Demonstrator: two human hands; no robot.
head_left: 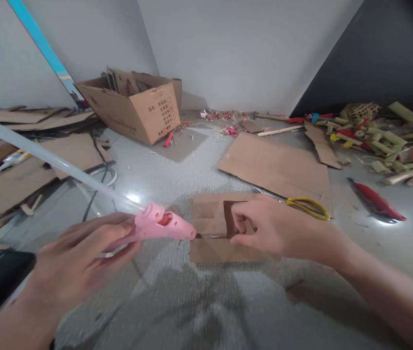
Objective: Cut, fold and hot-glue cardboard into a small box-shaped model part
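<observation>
My left hand point(93, 250) is wrapped round a pink hot glue gun point(164, 224), whose nozzle points right. A long translucent glue stick point(56, 165) sticks out of its back end. The nozzle tip is at the left end of a seam in a small folded cardboard piece point(209, 250). Over the right part of this cardboard, my right hand point(260, 226) pinches a darker brown upright flap point(229, 218) with curled fingers. Part of the cardboard is hidden under that hand. Scissors with yellow handles point(308, 208) lie just beyond my right wrist.
Behind the scissors lies a large flat cardboard sheet point(275, 160). A cardboard box point(136, 107) holding cardboard scraps stands at the back left. Cut green stalks point(392, 141) are piled at the right, near a red pointed object point(377, 199). Cardboard sheets point(20, 184) are stacked on the left.
</observation>
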